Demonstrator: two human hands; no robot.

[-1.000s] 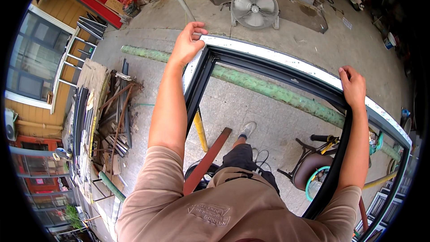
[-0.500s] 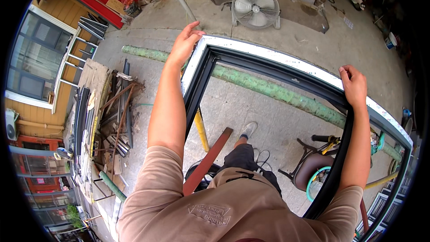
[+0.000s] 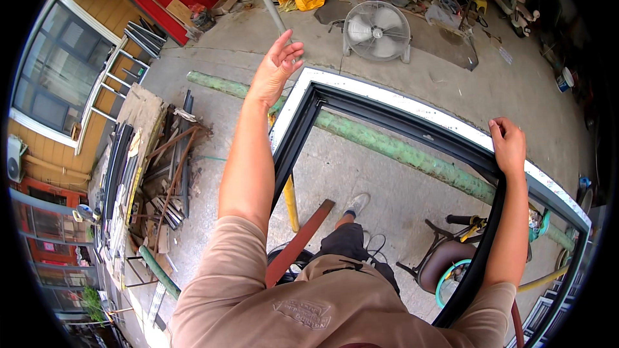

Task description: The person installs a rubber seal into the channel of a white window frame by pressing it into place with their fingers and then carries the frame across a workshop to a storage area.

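A large black window frame (image 3: 406, 119), with white film along its outer face, lies in front of me. My left hand (image 3: 277, 71) is raised beside the frame's far left corner, apart from it, fingers spread and holding nothing. My right hand (image 3: 509, 147) is wrapped round the far bar, where the black middle bar (image 3: 480, 264) joins it. Its thumb rests on the white-filmed side. Through the opening a green pipe (image 3: 400, 151) shows under the frame, along with a reddish-brown metal bar (image 3: 300, 241) close to my body.
A floor fan (image 3: 377, 31) stands beyond the frame. On the left, a pile of metal profiles and boards (image 3: 138, 161) sits near a ladder (image 3: 115, 87). A brown-seated stool (image 3: 442, 267) with a turquoise-rimmed basket (image 3: 451, 283) is under the right part. A yellow bar (image 3: 291, 203) slants beneath.
My left hand has come off the frame's far left corner, its fingers opening out. My right hand still grips the far bar. The whole view has shifted slightly.
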